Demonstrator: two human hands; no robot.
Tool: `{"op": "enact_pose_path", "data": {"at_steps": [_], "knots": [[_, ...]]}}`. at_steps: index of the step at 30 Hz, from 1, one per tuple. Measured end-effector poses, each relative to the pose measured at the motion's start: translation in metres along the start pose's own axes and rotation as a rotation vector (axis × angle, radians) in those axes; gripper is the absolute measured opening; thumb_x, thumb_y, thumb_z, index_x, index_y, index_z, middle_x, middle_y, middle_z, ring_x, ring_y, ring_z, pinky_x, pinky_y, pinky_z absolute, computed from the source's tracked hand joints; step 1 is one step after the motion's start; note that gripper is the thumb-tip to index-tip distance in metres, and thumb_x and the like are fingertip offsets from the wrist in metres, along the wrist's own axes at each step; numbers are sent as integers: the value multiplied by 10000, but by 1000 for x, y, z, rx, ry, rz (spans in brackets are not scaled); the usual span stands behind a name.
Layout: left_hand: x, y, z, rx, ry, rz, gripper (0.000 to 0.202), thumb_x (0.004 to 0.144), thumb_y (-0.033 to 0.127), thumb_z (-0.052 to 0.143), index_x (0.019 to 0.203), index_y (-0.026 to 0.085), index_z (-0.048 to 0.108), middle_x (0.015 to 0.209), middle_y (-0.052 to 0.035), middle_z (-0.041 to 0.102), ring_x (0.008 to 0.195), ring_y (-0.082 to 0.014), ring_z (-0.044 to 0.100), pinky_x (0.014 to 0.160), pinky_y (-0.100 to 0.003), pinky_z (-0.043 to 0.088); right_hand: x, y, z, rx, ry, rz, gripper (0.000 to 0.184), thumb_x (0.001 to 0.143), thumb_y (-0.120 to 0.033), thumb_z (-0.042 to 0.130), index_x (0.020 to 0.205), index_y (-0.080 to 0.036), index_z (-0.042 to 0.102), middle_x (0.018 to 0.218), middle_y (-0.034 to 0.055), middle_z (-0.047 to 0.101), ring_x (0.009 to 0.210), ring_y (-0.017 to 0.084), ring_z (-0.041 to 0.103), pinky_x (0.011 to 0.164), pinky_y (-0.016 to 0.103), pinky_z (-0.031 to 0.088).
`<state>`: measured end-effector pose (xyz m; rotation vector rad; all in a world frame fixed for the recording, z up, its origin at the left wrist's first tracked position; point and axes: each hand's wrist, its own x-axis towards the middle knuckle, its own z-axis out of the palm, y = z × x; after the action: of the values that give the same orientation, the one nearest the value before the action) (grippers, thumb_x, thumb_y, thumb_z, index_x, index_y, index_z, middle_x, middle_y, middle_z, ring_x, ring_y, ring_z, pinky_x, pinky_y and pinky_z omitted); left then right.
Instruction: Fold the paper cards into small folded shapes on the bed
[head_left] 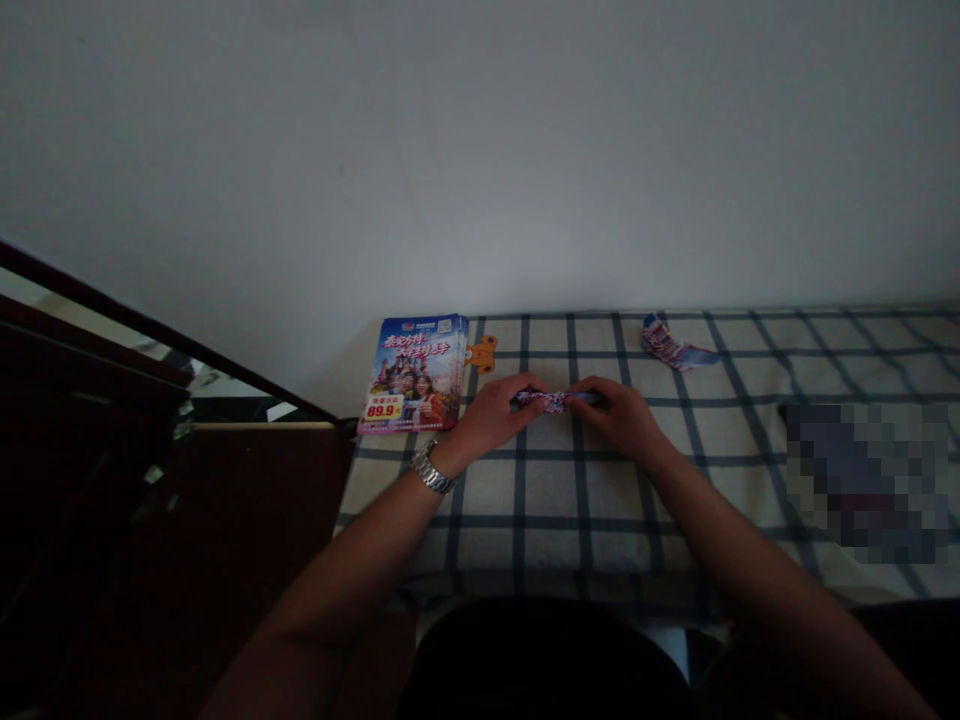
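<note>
Between my two hands is a narrow, folded paper flyer (554, 402), printed in blue, red and white. My left hand (508, 408), with a metal watch on its wrist, grips its left end. At the other end, the fingers and thumb of my right hand (611, 409) are closed on the paper. Part of the flyer is hidden under the fingers. To the left lies a stack of printed flyers (412, 375) with a colourful picture and "89.9" on the top sheet.
A checked cloth (551, 510) covers the surface along the wall. Farther back on the right lies a folded, creased flyer (675, 347). An orange bear figure (482, 354) shows beside the stack. A blurred-out dark object (862, 480) is at right; a dark rail (172, 335) is at left.
</note>
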<state>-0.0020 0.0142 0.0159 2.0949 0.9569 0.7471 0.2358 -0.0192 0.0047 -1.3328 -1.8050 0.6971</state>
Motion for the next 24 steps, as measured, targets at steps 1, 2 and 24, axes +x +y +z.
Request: {"op": "enact_pose_path", "data": {"at_steps": [1, 2, 24], "knots": [[0, 0, 0, -7, 0, 1, 198, 1011, 386, 603, 1046, 217, 700, 949, -10, 731, 884, -184, 675, 799, -303, 500, 0, 0, 0, 6, -1, 2, 201, 924, -419, 691, 951, -230, 755, 795, 21, 760, 680, 193, 686, 647, 305, 562], [0, -1, 1, -14, 2, -1, 193, 1013, 378, 598, 1043, 216, 700, 947, -8, 731, 882, -181, 674, 794, -300, 495, 0, 0, 1, 13, -4, 3, 202, 923, -421, 693, 954, -231, 755, 794, 19, 760, 680, 194, 686, 652, 307, 565], [3, -2, 5, -152, 90, -78, 228, 982, 406, 632, 990, 190, 707, 919, -19, 735, 846, -177, 674, 761, -280, 500, -1, 5, 2, -140, -59, -426, 207, 971, -247, 675, 1169, -291, 717, 1211, 79, 747, 1151, 266, 700, 1004, 470, 578]]}}
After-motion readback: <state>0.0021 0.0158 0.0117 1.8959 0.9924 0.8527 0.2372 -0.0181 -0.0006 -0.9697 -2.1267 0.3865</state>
